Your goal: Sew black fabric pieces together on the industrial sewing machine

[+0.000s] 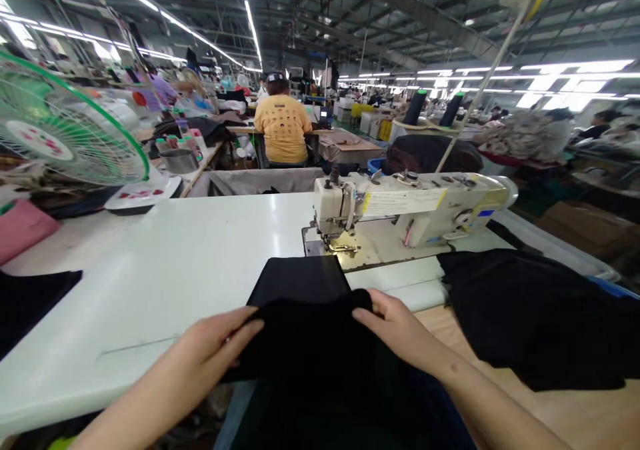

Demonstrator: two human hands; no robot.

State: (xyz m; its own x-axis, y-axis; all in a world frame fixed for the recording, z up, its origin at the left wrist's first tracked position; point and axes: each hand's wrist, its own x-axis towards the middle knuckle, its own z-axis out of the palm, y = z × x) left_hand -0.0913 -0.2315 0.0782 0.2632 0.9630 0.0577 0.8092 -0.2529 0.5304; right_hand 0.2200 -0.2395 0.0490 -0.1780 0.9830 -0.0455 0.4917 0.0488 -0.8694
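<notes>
A piece of black fabric (305, 317) lies on the white table (165, 270) in front of a cream sewing machine (400, 213). Its far end reaches toward the needle area (343, 243). My left hand (215, 340) grips the fabric's left edge, with the fingers pinched on a fold. My right hand (395, 327) holds the right edge the same way, thumb on top. The near part of the fabric hangs off the table toward me.
A pile of black cloth (530, 310) lies right of the machine. A green fan (65, 127) stands at the left, with a pink item (23, 227) and dark cloth (30, 300) below it. A person in a yellow shirt (283, 127) sits at a table ahead.
</notes>
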